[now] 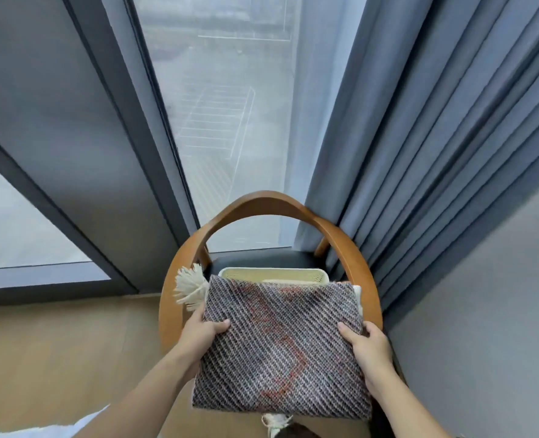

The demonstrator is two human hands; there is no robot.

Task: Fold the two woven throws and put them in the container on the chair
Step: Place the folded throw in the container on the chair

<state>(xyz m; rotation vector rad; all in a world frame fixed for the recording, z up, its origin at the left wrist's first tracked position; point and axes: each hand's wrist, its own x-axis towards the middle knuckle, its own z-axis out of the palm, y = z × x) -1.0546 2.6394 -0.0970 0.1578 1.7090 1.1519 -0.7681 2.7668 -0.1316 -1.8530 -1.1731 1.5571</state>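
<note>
Folded woven throw (280,346) was held flat over the cream basket (272,275) on the wooden chair (261,200), left hand (200,331) gripped its left edge, right hand (369,346) its right, white tassel (190,287) dangled, no writing showed

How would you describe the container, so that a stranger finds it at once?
Look at the wooden chair with the curved back, beside the grey curtain. On its dark seat stands the container, a pale cream perforated basket. The folded striped throw, held above, hides most of it; only its far rim shows.
</note>
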